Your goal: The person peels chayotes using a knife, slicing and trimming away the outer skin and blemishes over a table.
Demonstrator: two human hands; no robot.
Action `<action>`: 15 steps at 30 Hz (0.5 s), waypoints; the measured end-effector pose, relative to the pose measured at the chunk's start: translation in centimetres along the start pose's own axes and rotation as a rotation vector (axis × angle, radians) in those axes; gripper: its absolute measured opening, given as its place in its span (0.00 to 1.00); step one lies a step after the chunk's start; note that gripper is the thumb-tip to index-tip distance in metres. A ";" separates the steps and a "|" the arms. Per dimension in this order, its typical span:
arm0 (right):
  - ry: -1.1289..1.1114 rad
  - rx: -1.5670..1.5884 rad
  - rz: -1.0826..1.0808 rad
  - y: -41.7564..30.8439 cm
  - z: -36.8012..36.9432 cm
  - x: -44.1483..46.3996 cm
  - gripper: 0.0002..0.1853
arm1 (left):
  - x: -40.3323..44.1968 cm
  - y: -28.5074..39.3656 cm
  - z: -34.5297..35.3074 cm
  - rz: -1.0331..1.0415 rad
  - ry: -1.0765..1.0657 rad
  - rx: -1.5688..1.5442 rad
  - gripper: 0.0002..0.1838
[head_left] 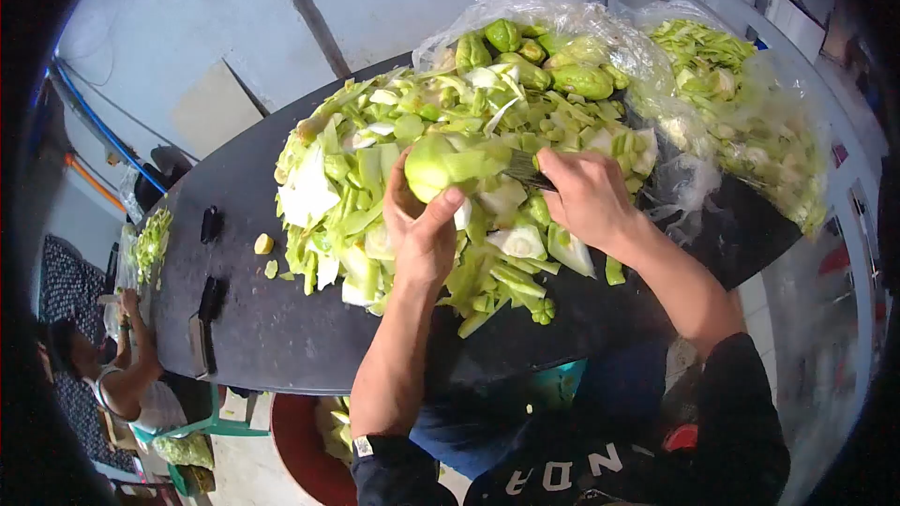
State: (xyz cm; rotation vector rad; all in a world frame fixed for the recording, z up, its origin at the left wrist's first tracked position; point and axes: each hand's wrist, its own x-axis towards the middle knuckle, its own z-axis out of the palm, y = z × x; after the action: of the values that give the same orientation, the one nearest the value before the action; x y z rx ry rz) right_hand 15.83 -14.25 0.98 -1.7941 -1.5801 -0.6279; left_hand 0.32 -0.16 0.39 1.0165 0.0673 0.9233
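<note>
Clamps rounded green vegetable [434,166] over ragged peelings [361,211]

Wraps left fingers [424,232] around its smooth, glossy flesh; pinches dark-handled tool [525,168] in right fingers [591,192], just beside it. Beneath both, shows limp strips and broad slices heaped on smooth black desk [272,318]. Beyond the fingers, shows plump, furrowed vegetables [581,81] by crinkled clear plastic [689,182].

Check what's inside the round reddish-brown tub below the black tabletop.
Pale green pieces show inside the tub; the tabletop and black left sleeve hide the rest.
</note>
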 end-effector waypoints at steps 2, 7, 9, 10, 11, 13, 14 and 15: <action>-0.025 -0.009 0.012 0.4 -0.3 0.1 0.12 | 0.6 0.2 -0.2 0.016 -0.036 0.009 0.46; 0.009 0.024 -0.057 -0.7 -1.7 0.2 0.13 | 0.3 1.1 -0.4 0.052 -0.101 -0.005 0.49; 0.041 0.028 -0.072 -0.8 -1.9 0.2 0.13 | 0.1 1.7 -0.2 0.042 -0.115 0.016 0.50; 0.076 0.031 -0.095 -0.8 -2.0 0.3 0.13 | 0.2 2.0 -0.1 0.041 -0.130 0.036 0.51; 0.074 0.031 -0.094 -0.8 -2.0 0.3 0.13 | 0.1 2.3 0.0 0.040 -0.128 0.036 0.51; 0.105 0.071 -0.114 -0.8 -2.0 0.2 0.13 | 0.1 2.7 0.1 0.049 -0.156 0.062 0.53; 0.106 0.071 -0.114 -0.9 -2.2 0.3 0.13 | 0.1 2.5 0.1 0.050 -0.156 0.063 0.53; 0.098 0.088 -0.138 -1.1 -2.5 0.3 0.13 | 0.0 1.9 -0.1 0.043 -0.157 0.108 0.53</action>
State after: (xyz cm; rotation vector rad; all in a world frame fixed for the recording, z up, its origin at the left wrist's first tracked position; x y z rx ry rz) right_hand 14.96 -15.88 3.05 -1.5765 -1.6490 -0.6888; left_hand -0.90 0.24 1.78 1.1918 -0.0367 0.8835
